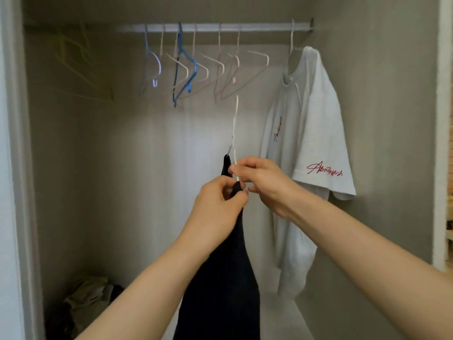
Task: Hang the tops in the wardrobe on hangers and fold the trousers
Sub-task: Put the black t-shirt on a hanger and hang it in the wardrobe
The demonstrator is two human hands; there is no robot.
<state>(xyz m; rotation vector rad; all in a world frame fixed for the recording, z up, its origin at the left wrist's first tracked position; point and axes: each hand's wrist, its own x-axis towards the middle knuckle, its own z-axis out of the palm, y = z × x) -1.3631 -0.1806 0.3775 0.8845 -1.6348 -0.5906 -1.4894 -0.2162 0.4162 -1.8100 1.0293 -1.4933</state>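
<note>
While left hand [218,202] pinches the dark top [220,278] and right hand [262,182] pinches the white hanger [234,128], top looks barely seated; a slack pinch could let it slide off

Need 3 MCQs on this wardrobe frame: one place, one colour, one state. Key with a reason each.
1. Where on the rail does the white T-shirt hang? A left end B middle C right end
2. Colour of the held garment? A dark, near black B red C yellow
3. Right hand's grip? A open, idle B pinching the white hanger C flat on the rail
Key: 1 C, it hangs right of the empty hangers. 2 A, the cloth is near black. 3 B, fingers curl round the hanger wire.
</note>
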